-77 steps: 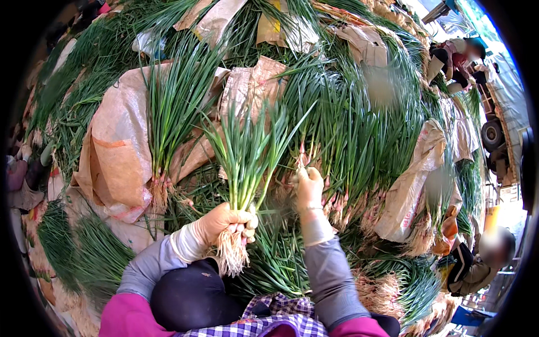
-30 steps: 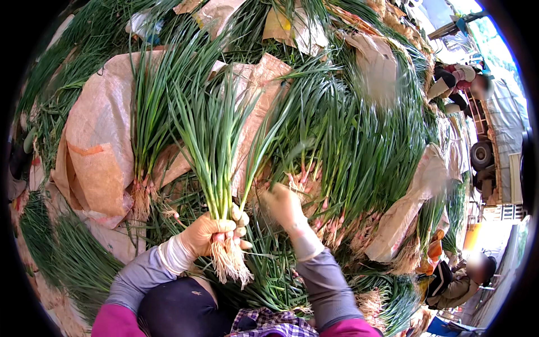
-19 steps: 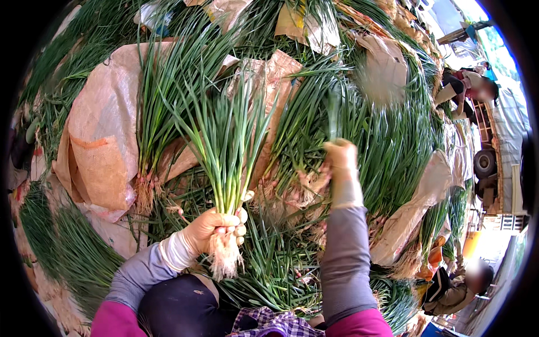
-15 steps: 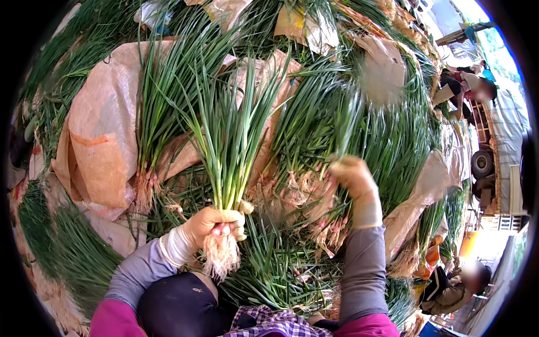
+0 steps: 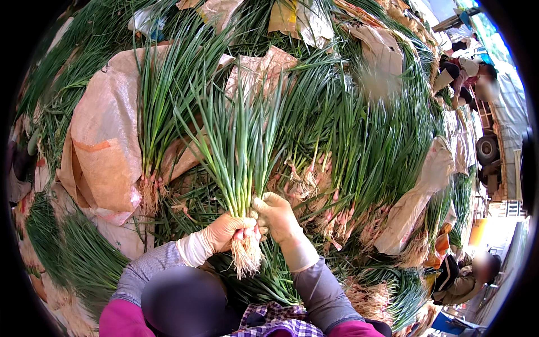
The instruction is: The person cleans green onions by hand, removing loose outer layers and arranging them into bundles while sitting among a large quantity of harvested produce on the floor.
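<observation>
A bunch of spring onions (image 5: 238, 174) stands upright in front of me, its green leaves fanned upward, with pinkish bulbs and pale stringy roots at the bottom. My left hand (image 5: 225, 231), in a pale glove, is closed round the stems just above the roots. Against the bunch's right side, my gloved right hand (image 5: 279, 218) is closed with its thumb and fingers on the stems, touching the left hand's fingertips. Part of the right hand's grip is hidden behind the stems. Right of my hands lies a wide heap of spring onions (image 5: 359, 151), bulbs toward me.
Another bunch of spring onions (image 5: 160, 106) leans on a tan woven sack (image 5: 101, 140) at the left. More loose onions (image 5: 90, 247) lie at the lower left. A folded pale sack (image 5: 418, 196) rests at the right. Two people (image 5: 471, 281) (image 5: 466, 76) and a truck wheel (image 5: 487, 150) show along the right edge.
My right hand has come leftward from the heap to the bunch in my left hand, and some stems have been added on its right side. The left hand has shifted slightly right and down.
</observation>
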Tool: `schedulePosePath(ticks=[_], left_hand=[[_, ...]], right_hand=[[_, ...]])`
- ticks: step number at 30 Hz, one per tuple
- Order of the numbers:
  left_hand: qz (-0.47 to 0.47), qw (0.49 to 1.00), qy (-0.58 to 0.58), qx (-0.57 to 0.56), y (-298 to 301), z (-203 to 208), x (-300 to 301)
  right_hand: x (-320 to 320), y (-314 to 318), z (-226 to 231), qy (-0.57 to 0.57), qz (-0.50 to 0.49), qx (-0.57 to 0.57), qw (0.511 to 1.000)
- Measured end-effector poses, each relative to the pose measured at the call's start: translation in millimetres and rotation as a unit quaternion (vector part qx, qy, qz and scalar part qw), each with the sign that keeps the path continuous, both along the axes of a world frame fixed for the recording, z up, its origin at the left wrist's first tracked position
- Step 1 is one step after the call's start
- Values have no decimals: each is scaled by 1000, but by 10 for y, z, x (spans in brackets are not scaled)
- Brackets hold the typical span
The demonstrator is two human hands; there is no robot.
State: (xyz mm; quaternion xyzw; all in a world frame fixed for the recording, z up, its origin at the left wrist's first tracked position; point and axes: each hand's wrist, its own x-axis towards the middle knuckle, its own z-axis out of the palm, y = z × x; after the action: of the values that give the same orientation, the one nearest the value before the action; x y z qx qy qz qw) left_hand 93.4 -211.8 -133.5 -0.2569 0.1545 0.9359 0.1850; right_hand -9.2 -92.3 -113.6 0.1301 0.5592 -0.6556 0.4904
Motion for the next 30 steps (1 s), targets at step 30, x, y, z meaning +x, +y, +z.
schedulePosePath(ticks=[30], left_hand=[[80, 996, -13, -24, -521, 253, -34]], right_hand=[[-1105, -234, -1048, 297, 95, 291, 904]])
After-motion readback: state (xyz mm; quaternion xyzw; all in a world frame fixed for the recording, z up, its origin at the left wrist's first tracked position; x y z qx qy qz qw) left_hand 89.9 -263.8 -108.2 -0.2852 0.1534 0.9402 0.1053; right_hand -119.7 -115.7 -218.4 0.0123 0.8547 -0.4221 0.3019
